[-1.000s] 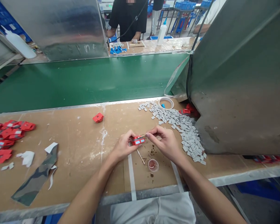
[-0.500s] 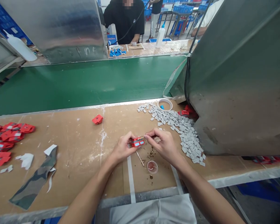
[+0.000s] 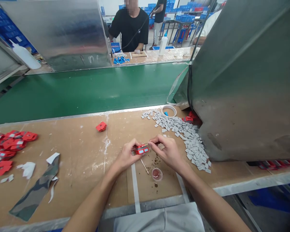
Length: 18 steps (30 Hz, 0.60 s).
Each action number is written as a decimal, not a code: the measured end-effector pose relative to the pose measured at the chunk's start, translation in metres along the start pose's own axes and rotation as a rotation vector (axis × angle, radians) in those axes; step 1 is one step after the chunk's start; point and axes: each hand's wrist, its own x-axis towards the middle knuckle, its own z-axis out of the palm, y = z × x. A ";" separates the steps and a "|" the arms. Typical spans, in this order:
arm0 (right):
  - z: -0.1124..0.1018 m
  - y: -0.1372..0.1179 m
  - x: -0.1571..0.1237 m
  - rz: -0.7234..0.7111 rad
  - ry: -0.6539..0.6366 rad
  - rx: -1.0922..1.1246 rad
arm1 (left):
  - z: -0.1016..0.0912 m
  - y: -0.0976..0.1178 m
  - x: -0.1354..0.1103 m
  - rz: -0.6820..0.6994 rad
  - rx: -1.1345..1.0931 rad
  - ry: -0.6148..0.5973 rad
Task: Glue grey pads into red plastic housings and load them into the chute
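My left hand (image 3: 127,155) pinches a small red plastic part (image 3: 141,149) with two pale windows, held just above the brown bench. My right hand (image 3: 166,150) is closed on a thin wooden stick (image 3: 145,145) whose tip touches the top of the red part. Below my hands lie a second stick (image 3: 144,166) and a small clear cap of reddish glue (image 3: 157,174). Several small grey tiles (image 3: 188,137) are heaped to the right of my right hand.
A lone red part (image 3: 101,126) lies ahead; a pile of red parts (image 3: 7,146) sits far left beside a camouflage scrap (image 3: 36,190). A tape roll (image 3: 169,111) and big grey hopper (image 3: 244,80) stand right. Beyond the green conveyor (image 3: 87,87) stands a person in black (image 3: 129,27).
My hands stay together on the red part with the stick at it. The camera has tilted up slightly, so the whole scene sits a little lower in the picture.
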 end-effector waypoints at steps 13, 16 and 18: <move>-0.048 -0.019 -0.074 -0.039 -0.154 0.000 | -0.001 0.004 -0.001 -0.009 0.010 -0.033; -0.036 -0.018 -0.085 -0.007 -0.235 -0.019 | -0.001 0.000 -0.001 0.001 0.013 -0.031; -0.036 -0.017 -0.084 0.018 -0.288 -0.025 | -0.002 -0.002 -0.001 0.004 0.004 -0.034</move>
